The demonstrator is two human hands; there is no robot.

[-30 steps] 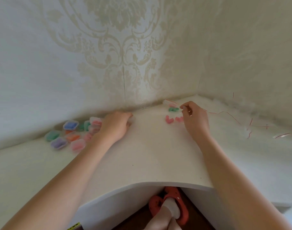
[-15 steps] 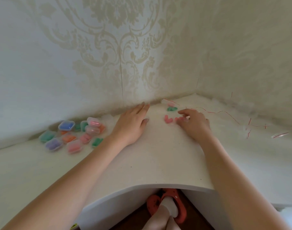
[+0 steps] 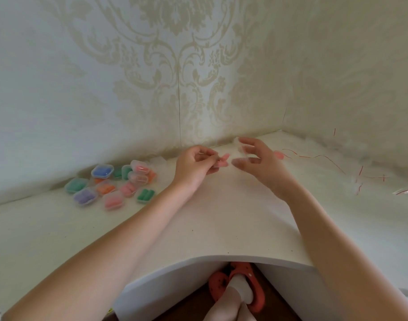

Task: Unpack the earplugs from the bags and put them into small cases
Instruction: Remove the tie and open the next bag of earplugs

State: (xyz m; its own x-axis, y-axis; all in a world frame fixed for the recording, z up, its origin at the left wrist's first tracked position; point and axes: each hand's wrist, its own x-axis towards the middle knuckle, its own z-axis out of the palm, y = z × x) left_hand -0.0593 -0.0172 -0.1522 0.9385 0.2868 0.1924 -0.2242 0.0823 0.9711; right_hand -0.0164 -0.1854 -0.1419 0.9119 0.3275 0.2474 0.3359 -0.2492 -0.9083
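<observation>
Patterned cream wallpaper backs a white corner surface where both hands work near the wall. On the left, the left hand has its fingers curled, pinching pink earplugs that poke out toward the right. Just beside them, the right hand hovers with its fingers spread and loosely bent; it is blurred, and whether it holds a clear bag cannot be told. Another pink earplug lies on the surface just behind that hand. To the far left sits a cluster of small clear cases holding blue, green, orange, purple and pink earplugs, well apart from the hands. Empty clear bags with red strips are scattered along the right wall. Below the surface edge, an orange clog shows on the floor.
</observation>
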